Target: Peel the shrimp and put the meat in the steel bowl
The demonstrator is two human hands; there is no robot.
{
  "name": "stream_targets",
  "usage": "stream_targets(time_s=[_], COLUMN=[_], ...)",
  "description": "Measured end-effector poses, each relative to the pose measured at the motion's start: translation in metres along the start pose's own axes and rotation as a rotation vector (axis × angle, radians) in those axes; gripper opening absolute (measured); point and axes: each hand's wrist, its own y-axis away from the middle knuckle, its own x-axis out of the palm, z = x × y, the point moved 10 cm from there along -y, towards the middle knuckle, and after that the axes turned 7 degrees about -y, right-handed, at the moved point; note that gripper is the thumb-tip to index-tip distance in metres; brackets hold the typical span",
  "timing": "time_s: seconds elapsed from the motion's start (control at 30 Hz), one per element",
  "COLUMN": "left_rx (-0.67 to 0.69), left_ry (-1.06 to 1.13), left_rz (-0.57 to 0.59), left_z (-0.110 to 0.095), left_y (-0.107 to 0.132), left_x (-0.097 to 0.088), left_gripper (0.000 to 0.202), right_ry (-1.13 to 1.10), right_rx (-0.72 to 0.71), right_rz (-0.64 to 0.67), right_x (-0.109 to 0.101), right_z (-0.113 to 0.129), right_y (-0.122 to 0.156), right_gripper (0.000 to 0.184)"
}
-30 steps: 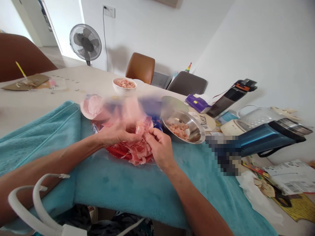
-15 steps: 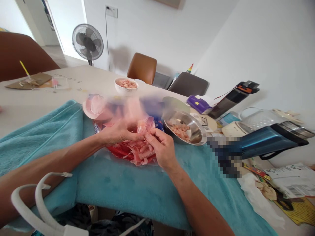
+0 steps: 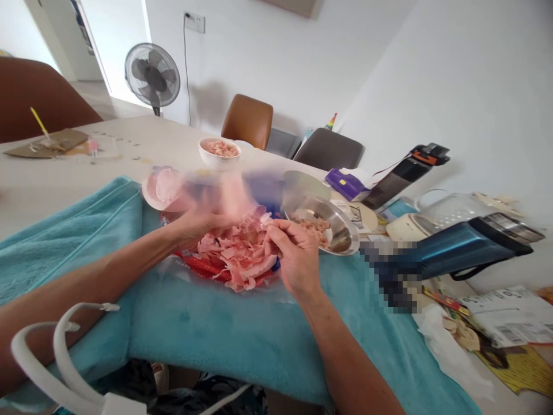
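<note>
A heap of torn pink, papery peelings (image 3: 246, 262), like pomelo membrane, lies on a red and blue plastic bag (image 3: 201, 266) over a teal towel (image 3: 224, 334). Above the heap's right side, my right hand (image 3: 298, 251) pinches a small pale pink piece of fruit membrane (image 3: 264, 219) between thumb and fingertips. My left hand (image 3: 201, 225) reaches over the heap's left side; its fingers are smeared, so its grip cannot be made out. Just right of the heap a steel bowl (image 3: 348, 233) holds pink fruit pieces (image 3: 317, 227). A thick pink rind (image 3: 163, 187) lies at the left.
Farther back stands a white bowl (image 3: 218, 157) of pink pulp. Along the right are a purple tissue pack (image 3: 348, 183), a dark bottle (image 3: 400, 178), a blue bottle (image 3: 466, 245) and papers (image 3: 510, 314). A white cable (image 3: 60, 346) loops at lower left.
My right hand has moved slightly right, away from my left hand, with the pale piece at its fingertips. My left hand has shifted a little up, baring more of the heap.
</note>
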Motion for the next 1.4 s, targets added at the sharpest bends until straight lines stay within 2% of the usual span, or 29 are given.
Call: stream_targets(time_s=[0.07, 0.23, 0.27, 0.43, 0.6, 0.7, 0.77, 0.83, 0.97, 1.03, 1.17, 1.23, 1.4], left_rx=[-0.027, -0.059, -0.051, -0.038, -0.073, -0.074, -0.068, -0.061, -0.052, -0.06, -0.075, -0.032, 0.097], left_ry=[0.041, 0.221, 0.242, 0.246, 0.293, 0.29, 0.27, 0.253, 0.253, 0.269, 0.293, 0.272, 0.12], left_rz=[0.015, 0.21, 0.223, 0.252, 0.285, 0.292, 0.293, 0.298, 0.303, 0.292, 0.288, 0.309, 0.288], left_z=[0.004, 0.007, 0.006, 0.003, 0.006, 0.004, 0.001, -0.003, -0.007, -0.004, 0.002, 0.001, -0.003], left_y=[0.0, 0.002, 0.003, 0.005, 0.007, 0.008, 0.008, 0.009, 0.009, 0.009, 0.009, 0.009, 0.006], left_x=[0.002, 0.022, 0.023, 0.03, 0.034, 0.034, 0.035, 0.036, 0.038, 0.037, 0.036, 0.037, 0.032], left_gripper=[0.023, 0.003, 0.006, 0.015, 0.035, 0.045, 0.042, 0.031, 0.019, 0.023, 0.037, 0.044, 0.051], right_ry=[0.026, 0.284, 0.33, 0.413, 0.433, 0.492, 0.514, 0.527, 0.56, 0.574, 0.601, 0.584, 0.602], right_rx=[-0.021, -0.124, -0.134, -0.225, -0.253, -0.248, -0.271, -0.305, -0.329, -0.345, -0.36, -0.354, -0.433], right_rz=[0.01, -0.004, -0.027, -0.077, -0.066, -0.085, -0.09, -0.085, -0.074, -0.079, -0.093, -0.09, -0.077], right_x=[0.0, -0.002, -0.004, -0.007, -0.003, -0.003, -0.003, -0.002, 0.0, 0.0, 0.0, -0.001, 0.001], right_z=[0.0, 0.005, 0.005, 0.011, 0.016, 0.016, 0.017, 0.019, 0.022, 0.023, 0.021, 0.018, 0.023], right_y=[-0.002, -0.003, -0.004, -0.006, -0.004, -0.004, -0.004, -0.003, -0.001, 0.0, 0.0, -0.001, 0.001], right_gripper=[0.012, 0.032, 0.031, 0.012, 0.021, 0.016, 0.012, 0.011, 0.021, 0.022, 0.011, 0.005, 0.011])
